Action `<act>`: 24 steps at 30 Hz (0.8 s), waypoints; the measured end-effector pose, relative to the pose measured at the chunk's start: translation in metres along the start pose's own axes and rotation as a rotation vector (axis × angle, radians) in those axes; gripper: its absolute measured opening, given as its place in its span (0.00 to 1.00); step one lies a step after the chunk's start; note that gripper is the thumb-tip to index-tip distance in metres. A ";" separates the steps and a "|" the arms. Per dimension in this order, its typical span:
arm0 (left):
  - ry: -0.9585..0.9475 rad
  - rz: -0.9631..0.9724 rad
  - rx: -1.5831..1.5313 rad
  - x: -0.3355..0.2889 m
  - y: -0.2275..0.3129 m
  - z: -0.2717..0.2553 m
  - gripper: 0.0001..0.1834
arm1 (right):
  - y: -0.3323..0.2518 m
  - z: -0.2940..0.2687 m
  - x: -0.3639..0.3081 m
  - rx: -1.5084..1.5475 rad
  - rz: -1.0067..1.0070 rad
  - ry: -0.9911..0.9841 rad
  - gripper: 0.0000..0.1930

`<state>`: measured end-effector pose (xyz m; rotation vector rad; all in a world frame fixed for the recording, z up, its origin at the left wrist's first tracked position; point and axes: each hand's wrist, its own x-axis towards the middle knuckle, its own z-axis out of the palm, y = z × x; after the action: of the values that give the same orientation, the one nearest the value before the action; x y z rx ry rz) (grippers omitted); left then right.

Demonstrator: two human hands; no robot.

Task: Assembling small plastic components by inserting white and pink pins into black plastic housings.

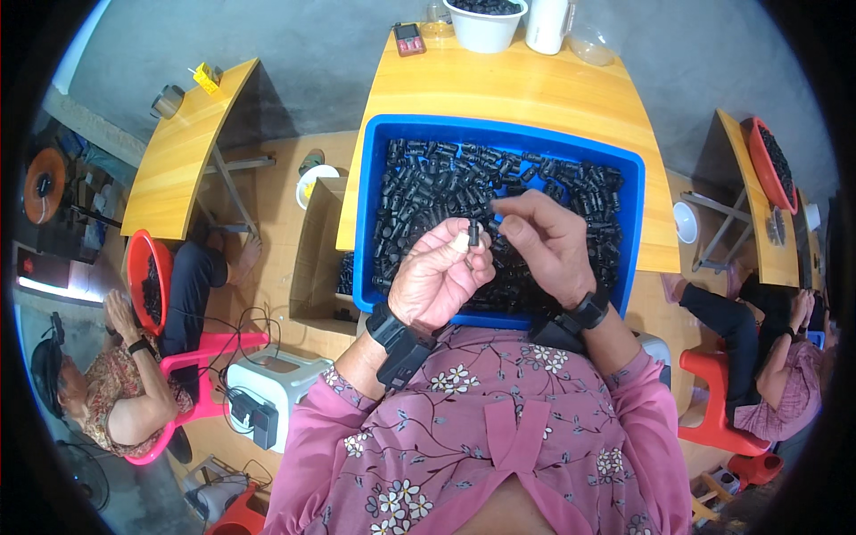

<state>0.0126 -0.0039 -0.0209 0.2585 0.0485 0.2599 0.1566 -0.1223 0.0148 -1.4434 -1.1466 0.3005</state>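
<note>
My left hand (439,276) pinches a small black cylindrical plastic part (473,234) upright between thumb and fingers. A pale covering wraps the tip of that thumb. To its right, my right hand (555,245) hovers with bent fingers, a small gap between thumb and forefinger and nothing visible in it. Both hands are over the near half of a blue plastic tub (633,223), which holds a great many loose black parts (437,178) of the same sort. My hands and forearms hide some of the parts along the near side.
The tub rests on a yellow wooden table (508,85). At its far end stand a white bucket (486,31) of black parts, a white bottle (546,25) and a small red phone-like device (409,39). An open cardboard box (312,267) sits left. Co-workers sit on both sides.
</note>
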 end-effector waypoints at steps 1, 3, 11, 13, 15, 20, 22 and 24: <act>0.014 -0.009 0.003 0.000 0.000 0.001 0.07 | 0.001 0.001 -0.001 -0.001 0.001 0.001 0.10; 0.027 -0.020 0.006 0.000 -0.001 0.002 0.07 | 0.003 0.002 -0.004 0.130 0.080 0.047 0.12; 0.046 -0.014 0.096 -0.001 -0.002 0.003 0.07 | -0.003 0.000 0.000 -0.025 -0.018 -0.103 0.10; 0.053 -0.023 0.102 -0.001 -0.003 0.003 0.07 | 0.000 0.001 -0.001 -0.015 -0.014 -0.095 0.08; 0.061 -0.030 0.110 -0.001 -0.003 0.002 0.07 | 0.002 0.002 -0.001 0.043 0.031 -0.098 0.07; 0.030 -0.076 0.090 -0.001 -0.002 -0.001 0.06 | -0.005 0.001 -0.001 0.126 0.156 -0.077 0.06; 0.005 -0.098 0.060 0.001 0.000 -0.004 0.06 | -0.005 0.003 -0.001 0.169 0.197 -0.043 0.06; -0.020 -0.119 0.029 0.001 0.000 -0.003 0.06 | -0.006 0.005 -0.001 0.244 0.233 -0.021 0.07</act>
<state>0.0137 -0.0024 -0.0238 0.2860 0.0474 0.1386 0.1502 -0.1212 0.0181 -1.3587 -0.9229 0.5988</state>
